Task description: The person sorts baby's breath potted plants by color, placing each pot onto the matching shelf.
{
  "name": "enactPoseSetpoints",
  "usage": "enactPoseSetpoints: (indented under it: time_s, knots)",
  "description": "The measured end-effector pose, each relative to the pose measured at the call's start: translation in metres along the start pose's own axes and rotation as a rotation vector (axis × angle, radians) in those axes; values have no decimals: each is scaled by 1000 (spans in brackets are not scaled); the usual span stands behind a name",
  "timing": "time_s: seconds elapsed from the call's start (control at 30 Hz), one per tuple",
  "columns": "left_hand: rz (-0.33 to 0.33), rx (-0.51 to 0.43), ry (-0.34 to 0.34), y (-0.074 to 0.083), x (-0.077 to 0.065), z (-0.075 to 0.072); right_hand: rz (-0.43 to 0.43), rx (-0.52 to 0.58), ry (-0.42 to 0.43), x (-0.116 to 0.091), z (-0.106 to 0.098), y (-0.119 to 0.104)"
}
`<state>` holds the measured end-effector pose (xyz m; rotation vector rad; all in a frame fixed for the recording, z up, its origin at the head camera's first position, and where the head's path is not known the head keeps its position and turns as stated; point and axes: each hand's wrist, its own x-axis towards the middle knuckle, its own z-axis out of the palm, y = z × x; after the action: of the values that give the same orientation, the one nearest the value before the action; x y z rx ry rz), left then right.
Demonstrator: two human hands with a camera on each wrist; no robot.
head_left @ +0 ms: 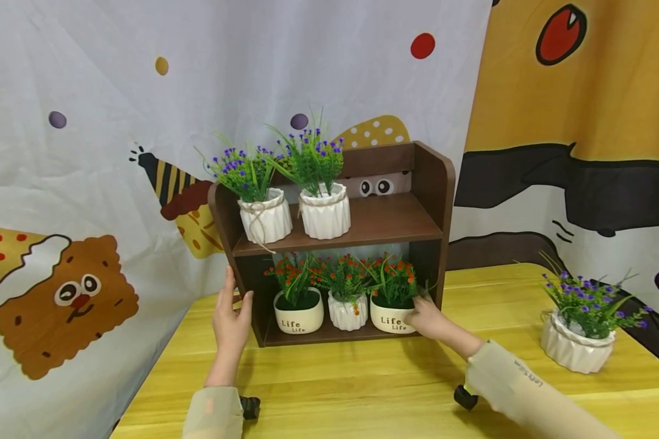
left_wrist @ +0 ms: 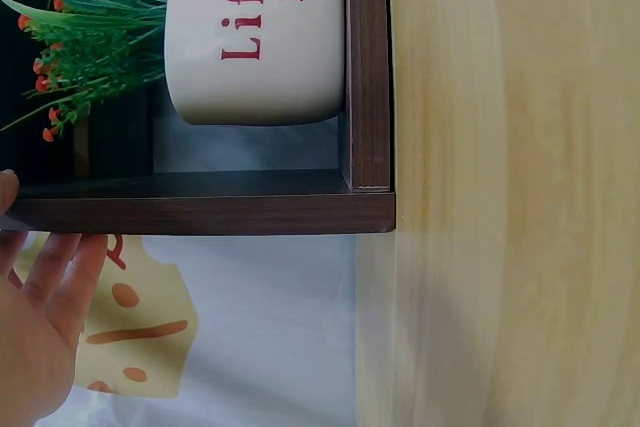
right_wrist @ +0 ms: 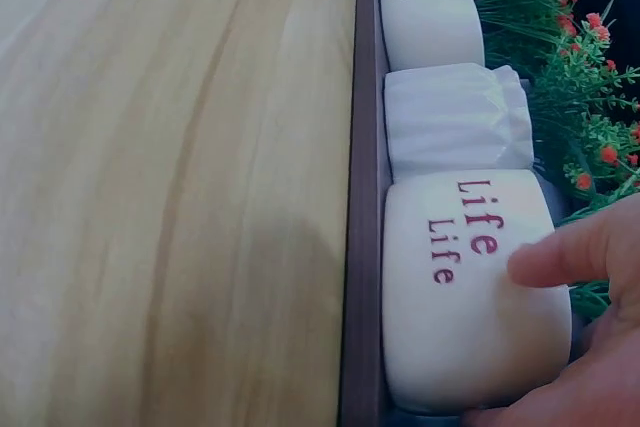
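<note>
A dark brown two-tier shelf [head_left: 384, 221] stands on the table. My left hand [head_left: 232, 323] holds its left side panel [left_wrist: 200, 212], with the thumb at the inner edge and the fingers along the outside. In the lower tier, my right hand [head_left: 429, 318] grips the rightmost potted plant, a cream "Life" pot [right_wrist: 470, 327] with red flowers. The thumb lies on the pot's front; the other fingers are partly hidden at its side. Beside it are a white fluted pot [head_left: 348, 312] and another cream "Life" pot [head_left: 299, 317], both with red flowers.
Two white pots with purple flowers, one on the left [head_left: 266, 219] and one nearer the middle [head_left: 325, 214], stand on the upper tier. A third purple-flowered pot [head_left: 578, 347] is on the yellow wooden table [head_left: 340, 390] at right. A printed curtain [head_left: 143, 91] hangs behind.
</note>
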<state>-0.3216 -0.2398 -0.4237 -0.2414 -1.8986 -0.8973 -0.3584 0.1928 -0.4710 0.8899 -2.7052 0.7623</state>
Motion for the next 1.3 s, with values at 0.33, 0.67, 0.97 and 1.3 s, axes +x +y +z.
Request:
enactPoseSetpoints:
  time_s: [0.33, 0.67, 0.97, 1.3]
  knots:
    - [-11, 4, -7, 1, 0, 0, 439, 275, 16, -3, -21, -55]
    - [-22, 2, -10, 1, 0, 1, 452, 309, 41, -1, -20, -55]
    - [-10, -3, -2, 0, 0, 0, 447, 298, 55, 2, -17, -53]
    - [-8, 12, 2, 0, 0, 0, 412, 327, 77, -5, -20, -58]
